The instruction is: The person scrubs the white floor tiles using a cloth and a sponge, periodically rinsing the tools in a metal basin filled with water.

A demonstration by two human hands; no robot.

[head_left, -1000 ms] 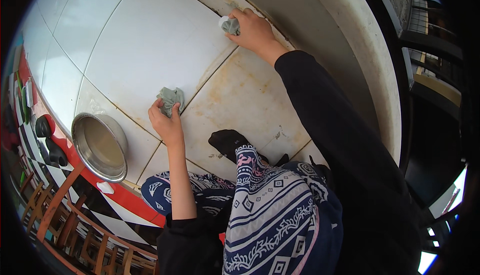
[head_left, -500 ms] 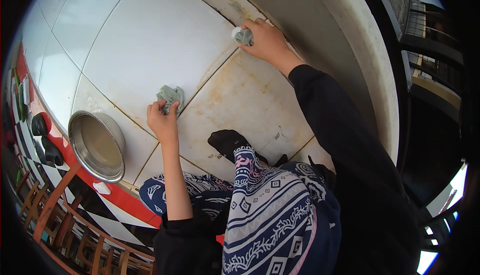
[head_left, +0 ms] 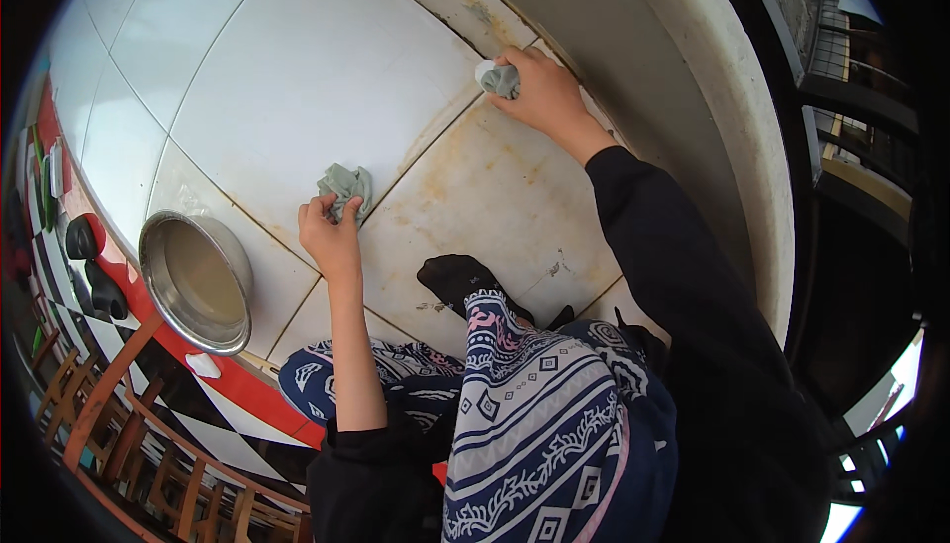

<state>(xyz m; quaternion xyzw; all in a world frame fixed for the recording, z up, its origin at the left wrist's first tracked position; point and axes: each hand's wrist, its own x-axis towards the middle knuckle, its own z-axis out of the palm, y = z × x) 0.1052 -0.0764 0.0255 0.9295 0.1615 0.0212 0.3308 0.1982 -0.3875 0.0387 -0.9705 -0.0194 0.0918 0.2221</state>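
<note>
My left hand [head_left: 330,241] pinches a crumpled grey-green cloth [head_left: 346,187] between thumb and fingers, and the cloth lies against the white floor tiles beside a joint. Farther off and to the right, my right hand [head_left: 549,96] is closed round a bunched greyish cloth [head_left: 502,80] with a whitish piece [head_left: 485,70] at its left side. That hand is down at the tile joint, close to the foot of the wall. Rust-brown stains [head_left: 435,182] mark the tile between the two hands.
A metal bowl [head_left: 240,264] of cloudy water [head_left: 203,271] stands at the left, near the red floor edge [head_left: 247,395]. Dark footwear [head_left: 104,289] and wooden chairs [head_left: 188,484] lie beyond it. A curved wall [head_left: 683,98] borders the right. My socked foot [head_left: 455,281] rests on the tiles.
The whole view has shifted slightly. Both hands keep their grips on the cloths, and hardly any movement over the tiles shows.
</note>
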